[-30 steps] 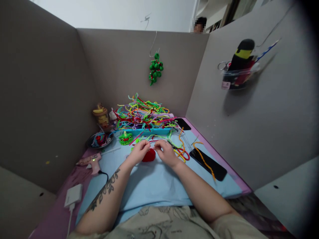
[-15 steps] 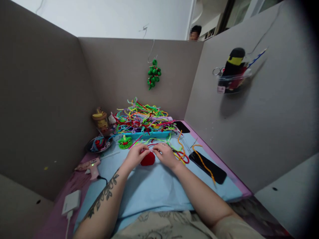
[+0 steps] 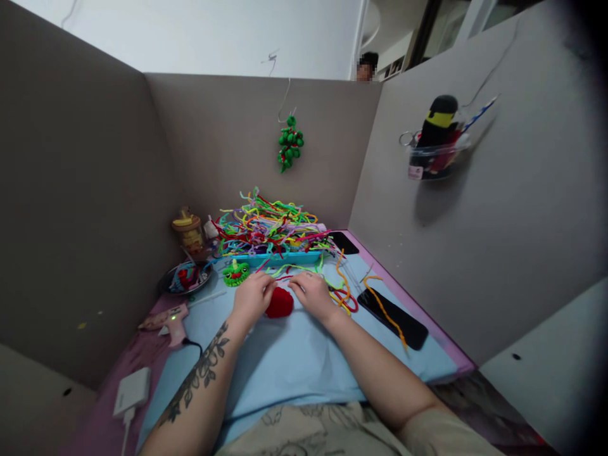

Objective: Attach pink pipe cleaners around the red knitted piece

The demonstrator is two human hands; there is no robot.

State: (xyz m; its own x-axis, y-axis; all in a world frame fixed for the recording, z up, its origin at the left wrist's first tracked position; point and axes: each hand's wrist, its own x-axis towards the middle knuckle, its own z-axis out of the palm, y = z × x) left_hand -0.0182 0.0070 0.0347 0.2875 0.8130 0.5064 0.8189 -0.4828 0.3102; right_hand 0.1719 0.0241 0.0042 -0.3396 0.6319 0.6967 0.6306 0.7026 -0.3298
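A rounded, fuzzy red piece (image 3: 279, 303) hangs just over the blue cloth between my two hands. My left hand (image 3: 251, 299) is closed, its thumb and fingers pinched at the red piece's upper left edge. Close to the upper right edge, my right hand (image 3: 312, 296) has its fingertips pressed together; what lies in that pinch is too small to make out. A small green figure with round eyes and a red mouth (image 3: 236, 273) sits just beyond my left hand.
Tangled coloured fuzzy stems (image 3: 273, 221) overflow a blue tray (image 3: 285, 258) at the back. A pink glue gun (image 3: 175, 324) and a dark bowl (image 3: 164, 282) are at left. On the right an orange stem crosses a black phone (image 3: 413, 330). A tool-filled plastic container (image 3: 434, 163) hangs on the right panel.
My fingertips have drawn slightly apart above the red piece, and more of it shows. The whole view has shifted a little as the head turned.
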